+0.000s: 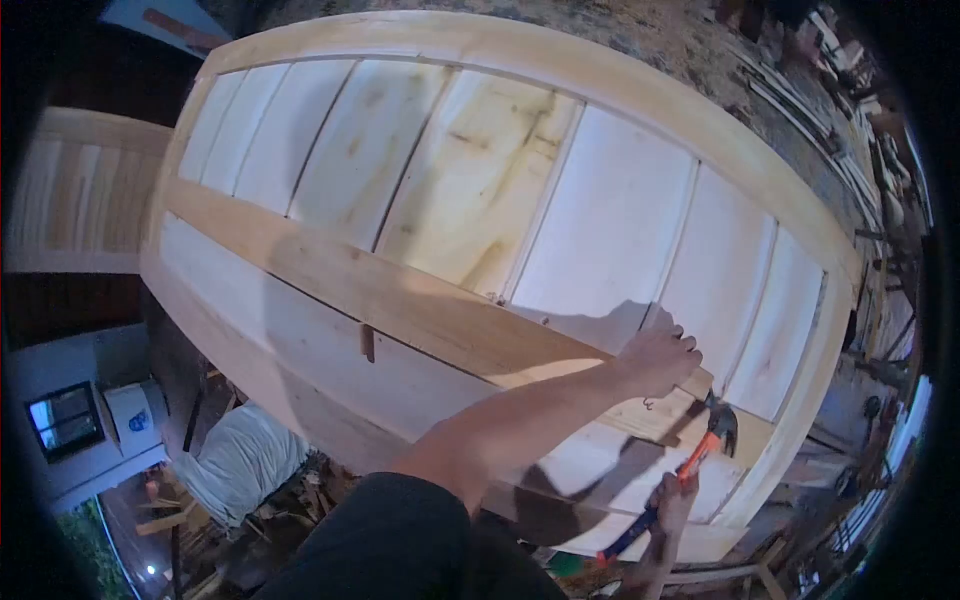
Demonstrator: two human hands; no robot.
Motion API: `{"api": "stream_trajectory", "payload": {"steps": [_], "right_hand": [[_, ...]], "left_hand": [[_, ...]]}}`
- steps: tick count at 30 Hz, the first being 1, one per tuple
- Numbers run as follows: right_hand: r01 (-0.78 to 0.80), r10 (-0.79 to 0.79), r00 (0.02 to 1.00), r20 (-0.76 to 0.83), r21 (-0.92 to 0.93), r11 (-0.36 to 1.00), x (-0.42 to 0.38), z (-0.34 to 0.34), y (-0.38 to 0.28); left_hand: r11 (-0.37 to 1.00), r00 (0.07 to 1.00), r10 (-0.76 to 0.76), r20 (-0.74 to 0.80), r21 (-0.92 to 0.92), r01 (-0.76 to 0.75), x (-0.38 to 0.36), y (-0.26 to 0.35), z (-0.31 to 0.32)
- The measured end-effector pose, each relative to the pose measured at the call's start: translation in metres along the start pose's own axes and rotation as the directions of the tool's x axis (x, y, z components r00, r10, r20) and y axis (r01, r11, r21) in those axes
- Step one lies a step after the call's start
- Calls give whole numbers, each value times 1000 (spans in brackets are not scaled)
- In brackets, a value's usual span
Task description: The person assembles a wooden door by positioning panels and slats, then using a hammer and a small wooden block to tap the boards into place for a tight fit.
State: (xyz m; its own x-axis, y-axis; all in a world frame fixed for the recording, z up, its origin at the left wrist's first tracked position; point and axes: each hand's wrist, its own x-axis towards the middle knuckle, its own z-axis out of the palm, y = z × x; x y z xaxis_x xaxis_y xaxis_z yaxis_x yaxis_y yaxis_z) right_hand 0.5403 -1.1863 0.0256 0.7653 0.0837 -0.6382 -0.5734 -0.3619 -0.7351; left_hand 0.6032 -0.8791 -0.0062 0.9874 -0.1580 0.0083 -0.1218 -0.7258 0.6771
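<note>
A large pale wooden panel (610,230), framed and filled with boards, lies in front of me, crossed by a long wooden rail (440,310). Over the rail's right part, my left hand (660,355) has its fingers curled closed. The end of a small wooden piece shows beside those fingers; what they grip is hidden. My right hand (674,497) is wrapped round the handle of a claw hammer (692,462) with orange and dark blue on it. The dark hammer head is just above the rail, a little beyond my left hand.
A short wooden peg (367,342) stands out from the panel's lower part. Another slatted wooden panel (85,190) is at the left. A pale cloth-covered heap (240,462) lies below left, and wood strips (800,115) lie at the upper right.
</note>
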Motion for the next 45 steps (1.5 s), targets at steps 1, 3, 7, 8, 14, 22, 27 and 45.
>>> {"api": "stream_trajectory", "payload": {"steps": [1,3,7,8,14,22,27,45], "right_hand": [[17,-21,999,-23,-166,986,0,-10,3],[-1,-2,999,-54,-65,998,-1,-37,16],[-98,106,987,-121,69,993,-4,-58,24],[-133,156,976,-154,152,979,-3,-54,31],[-71,95,994,-58,326,943,10,-26,49],[-5,0,1000,17,336,942,10,-24,40],[-70,41,996,75,440,895,1,-36,46],[139,-104,988,-111,369,919,-13,-10,-2]], "left_hand": [[1000,1000,-6,22,-11,7,-1,1,-1],[1000,998,-2,61,-21,3,1,-1,-6],[999,998,-3,70,33,1,5,0,3],[1000,997,-19,81,-9,20,5,-2,7],[734,764,-561,-319,-619,280,-21,-77,-36],[702,745,-528,-408,-703,112,-22,-59,-70],[977,968,-213,-133,-49,208,42,42,5],[973,987,-159,-5,170,158,0,23,1]]}}
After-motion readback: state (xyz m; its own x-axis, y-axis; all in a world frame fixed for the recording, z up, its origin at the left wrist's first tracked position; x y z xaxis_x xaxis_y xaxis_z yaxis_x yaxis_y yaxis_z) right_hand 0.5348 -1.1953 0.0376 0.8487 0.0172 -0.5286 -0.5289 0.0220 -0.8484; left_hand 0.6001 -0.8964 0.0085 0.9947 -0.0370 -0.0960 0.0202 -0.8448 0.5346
